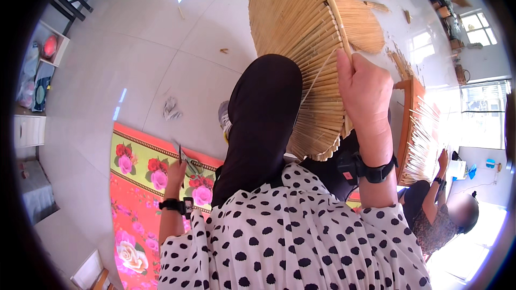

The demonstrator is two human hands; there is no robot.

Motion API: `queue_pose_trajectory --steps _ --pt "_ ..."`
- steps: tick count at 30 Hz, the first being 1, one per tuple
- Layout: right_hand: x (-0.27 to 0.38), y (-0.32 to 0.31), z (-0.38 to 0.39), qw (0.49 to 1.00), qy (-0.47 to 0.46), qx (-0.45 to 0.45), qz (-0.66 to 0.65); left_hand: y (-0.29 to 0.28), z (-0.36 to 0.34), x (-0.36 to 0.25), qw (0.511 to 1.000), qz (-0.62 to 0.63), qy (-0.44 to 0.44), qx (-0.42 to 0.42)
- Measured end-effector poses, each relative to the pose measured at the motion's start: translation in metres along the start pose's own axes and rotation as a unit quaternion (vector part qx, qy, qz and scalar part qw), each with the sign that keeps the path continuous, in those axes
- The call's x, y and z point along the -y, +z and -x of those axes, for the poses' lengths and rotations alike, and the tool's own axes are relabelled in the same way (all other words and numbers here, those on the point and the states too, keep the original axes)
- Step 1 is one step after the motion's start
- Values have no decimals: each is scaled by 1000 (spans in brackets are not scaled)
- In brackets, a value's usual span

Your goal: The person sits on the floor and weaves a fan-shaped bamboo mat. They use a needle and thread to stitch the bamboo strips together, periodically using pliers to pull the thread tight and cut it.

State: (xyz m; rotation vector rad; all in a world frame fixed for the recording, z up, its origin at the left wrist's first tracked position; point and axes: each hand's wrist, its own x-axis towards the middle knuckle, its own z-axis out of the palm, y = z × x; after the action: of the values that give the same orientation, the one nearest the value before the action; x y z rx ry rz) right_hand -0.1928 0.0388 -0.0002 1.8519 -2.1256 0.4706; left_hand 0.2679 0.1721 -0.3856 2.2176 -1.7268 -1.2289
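At far left I see the floral mat [134, 204] spread on the pale tiled floor [161, 48], and above it my left hand [176, 174], fingers closed around a pair of scissors [185, 162] whose blades point up. At centre, the raised knee in dark trousers [263, 123] props the woven bamboo fan panel [301, 37], which my right hand [364, 88] grips by its central rib with fingers wrapped tight. At far right, another person [441, 209] lifts a hand to a second bamboo frame [416, 129].
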Motion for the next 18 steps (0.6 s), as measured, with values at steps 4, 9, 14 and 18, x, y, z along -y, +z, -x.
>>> queue_pose_trajectory --steps 4,9,14,18 --pt "-5 -2 4 1000 -6 5 -28 96 41 116 982 -170 -77 13" --pt "-4 -5 10 999 0 6 -35 128 48 88 978 -145 -123 90" --pt "-5 -5 12 999 -13 4 -41 1 -11 -74 949 41 53 -308" --pt "4 -6 17 998 -21 9 -56 -136 45 -304 853 299 318 -286"
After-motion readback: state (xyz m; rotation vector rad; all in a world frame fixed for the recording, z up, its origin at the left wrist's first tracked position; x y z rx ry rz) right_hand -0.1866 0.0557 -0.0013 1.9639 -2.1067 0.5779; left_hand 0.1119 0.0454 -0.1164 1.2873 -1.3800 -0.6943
